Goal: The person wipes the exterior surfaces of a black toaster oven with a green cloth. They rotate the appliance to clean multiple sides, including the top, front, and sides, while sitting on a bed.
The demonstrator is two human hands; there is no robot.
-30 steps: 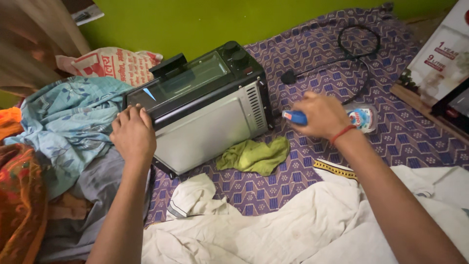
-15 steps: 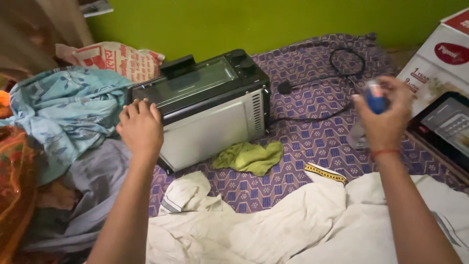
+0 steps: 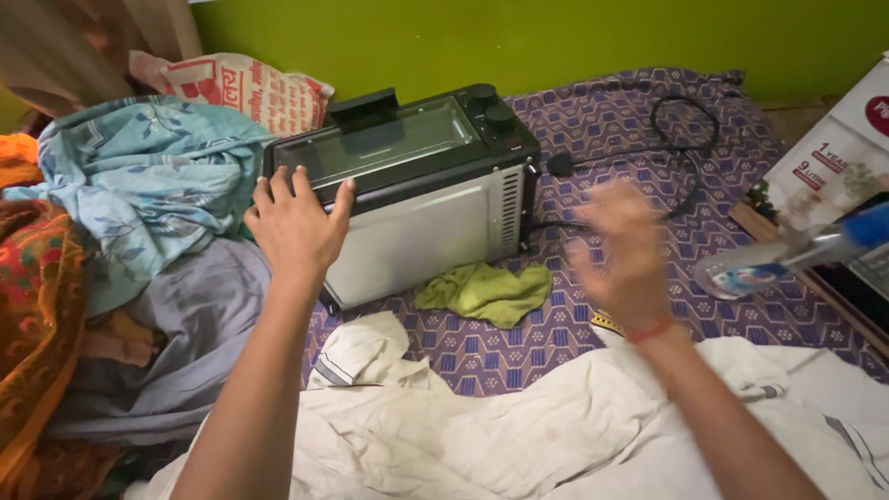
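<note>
A small black-and-silver toaster oven (image 3: 412,185) lies tipped on its back in the upper middle of the frame, glass door facing up, on a purple patterned bedspread (image 3: 611,306). The left hand (image 3: 296,222) lies flat on the near left corner of the oven, fingers spread apart and thumb out along the door edge, a hold that seems meant to steady the box on the soft bedding. The right hand (image 3: 622,252), right of centre, is blurred with motion; its fingers look loosely open and it grips nothing. A clear plastic spray bottle with a blue cap (image 3: 796,255) shows at the right edge, smeared by motion, apart from that hand; whether it rests on anything I cannot tell. A crumpled green cloth (image 3: 483,293) lies just below the oven's silver side, within easy reach. The oven's black power cord (image 3: 681,139) trails loose and coiled toward the upper right, unplugged. A light blue floral sheet (image 3: 139,185) is heaped at the left, and white cloth (image 3: 519,435) covers the lower frame. A printed cardboard box (image 3: 833,157) stands at the far right
</note>
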